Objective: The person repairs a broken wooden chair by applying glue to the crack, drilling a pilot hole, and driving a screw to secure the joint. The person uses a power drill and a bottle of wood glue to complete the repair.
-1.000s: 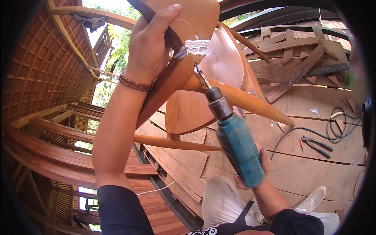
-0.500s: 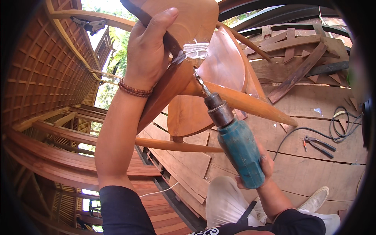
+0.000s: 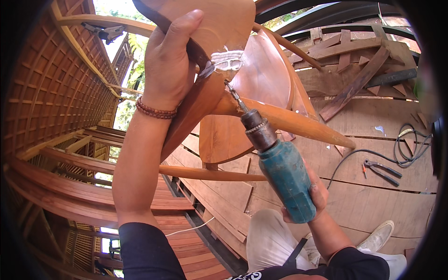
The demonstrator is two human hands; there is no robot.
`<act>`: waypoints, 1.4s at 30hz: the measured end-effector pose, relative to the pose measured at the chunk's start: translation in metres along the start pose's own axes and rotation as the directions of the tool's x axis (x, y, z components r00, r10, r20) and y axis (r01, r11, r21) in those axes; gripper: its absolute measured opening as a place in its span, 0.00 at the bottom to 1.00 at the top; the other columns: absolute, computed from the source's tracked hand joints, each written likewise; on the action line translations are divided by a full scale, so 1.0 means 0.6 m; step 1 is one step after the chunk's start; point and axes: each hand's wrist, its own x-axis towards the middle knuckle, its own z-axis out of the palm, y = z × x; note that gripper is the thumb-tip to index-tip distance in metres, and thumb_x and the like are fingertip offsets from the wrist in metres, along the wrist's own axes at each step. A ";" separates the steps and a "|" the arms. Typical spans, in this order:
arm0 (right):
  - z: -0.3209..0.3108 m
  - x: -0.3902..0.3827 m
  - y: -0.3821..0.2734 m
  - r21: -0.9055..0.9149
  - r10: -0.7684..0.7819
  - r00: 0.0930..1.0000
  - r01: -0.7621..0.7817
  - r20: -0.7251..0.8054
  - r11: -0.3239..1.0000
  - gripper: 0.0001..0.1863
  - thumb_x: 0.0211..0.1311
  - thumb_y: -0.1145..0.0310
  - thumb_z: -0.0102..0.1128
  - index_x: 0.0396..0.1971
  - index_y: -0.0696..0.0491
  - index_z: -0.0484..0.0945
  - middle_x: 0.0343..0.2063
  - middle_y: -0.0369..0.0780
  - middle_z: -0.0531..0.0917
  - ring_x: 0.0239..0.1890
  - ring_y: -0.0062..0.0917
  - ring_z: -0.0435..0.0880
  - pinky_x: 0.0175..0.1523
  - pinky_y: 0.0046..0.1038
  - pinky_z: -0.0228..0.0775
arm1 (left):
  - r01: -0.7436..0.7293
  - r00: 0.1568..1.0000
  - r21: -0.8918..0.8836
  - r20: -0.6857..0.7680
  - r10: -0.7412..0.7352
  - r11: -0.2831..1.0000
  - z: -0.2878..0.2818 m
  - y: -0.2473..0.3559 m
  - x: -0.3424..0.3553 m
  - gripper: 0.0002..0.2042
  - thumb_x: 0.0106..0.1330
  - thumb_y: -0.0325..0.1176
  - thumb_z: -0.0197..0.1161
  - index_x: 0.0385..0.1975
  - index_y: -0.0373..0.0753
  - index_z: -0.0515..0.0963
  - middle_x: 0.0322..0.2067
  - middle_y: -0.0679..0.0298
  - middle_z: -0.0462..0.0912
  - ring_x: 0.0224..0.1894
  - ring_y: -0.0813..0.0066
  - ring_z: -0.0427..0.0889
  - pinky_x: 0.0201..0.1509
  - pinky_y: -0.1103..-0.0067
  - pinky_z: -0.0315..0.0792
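A wooden chair (image 3: pixel 198 105) is tipped over in front of me, its legs and curved panels pointing several ways. My left hand (image 3: pixel 168 70) is closed round the chair's dark edge near the top, thumb lying over the broad panel. White glue-like paste (image 3: pixel 227 60) is smeared along the joint beside it. My right hand (image 3: pixel 318 193) grips a worn teal power drill (image 3: pixel 287 179) from below and behind; its trigger is hidden. The drill bit (image 3: pixel 235 97) points up and left, its tip at the wood just below the paste. How deep it sits I cannot tell.
Pincers (image 3: pixel 382 173) lie on the plank floor (image 3: pixel 368 205) at right, near a coiled black cable (image 3: pixel 410 147). Wood offcuts (image 3: pixel 357 84) are piled at the back right. My shoe (image 3: pixel 377 235) is at lower right. Reddish boards (image 3: pixel 186 238) run along the left.
The chair's upper part and my left hand have shifted slightly left. The drill has swung a little with them, its tip still at the wood by the joint.
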 end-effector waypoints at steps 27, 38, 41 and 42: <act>-0.035 0.053 0.004 -0.252 -0.082 0.989 0.111 0.121 0.961 0.33 0.51 0.59 0.71 0.58 0.39 0.68 0.56 0.65 0.71 0.46 0.52 0.82 0.46 0.43 0.75 | -0.079 0.995 0.072 0.067 0.074 0.994 -0.010 0.004 0.001 0.14 0.70 0.36 0.55 0.48 0.33 0.75 0.46 0.59 0.80 0.51 0.70 0.79 0.59 0.72 0.70; -0.056 0.077 -0.073 -0.518 0.004 0.980 0.102 0.200 0.849 0.24 0.52 0.61 0.69 0.52 0.29 0.76 0.56 0.61 0.73 0.43 0.42 0.82 0.55 0.49 0.71 | -0.284 0.959 0.541 0.150 0.241 0.792 -0.016 0.008 0.014 0.14 0.64 0.31 0.63 0.47 0.33 0.76 0.43 0.60 0.82 0.45 0.66 0.83 0.51 0.73 0.76; -0.044 0.069 -0.051 -0.597 -0.032 0.981 0.141 0.189 0.790 0.25 0.51 0.60 0.69 0.50 0.23 0.76 0.56 0.55 0.73 0.43 0.39 0.81 0.62 0.52 0.65 | -0.481 0.861 0.602 0.188 0.472 0.638 -0.007 -0.010 0.016 0.11 0.65 0.34 0.60 0.39 0.32 0.80 0.35 0.59 0.83 0.38 0.71 0.82 0.43 0.77 0.74; -0.041 0.063 -0.038 -0.592 -0.052 0.981 0.154 0.186 0.791 0.25 0.51 0.60 0.69 0.50 0.22 0.76 0.57 0.54 0.73 0.43 0.38 0.81 0.63 0.52 0.63 | -0.452 0.875 0.548 0.120 0.469 0.704 -0.004 -0.012 0.019 0.12 0.66 0.35 0.59 0.37 0.32 0.81 0.33 0.59 0.83 0.36 0.72 0.82 0.42 0.78 0.73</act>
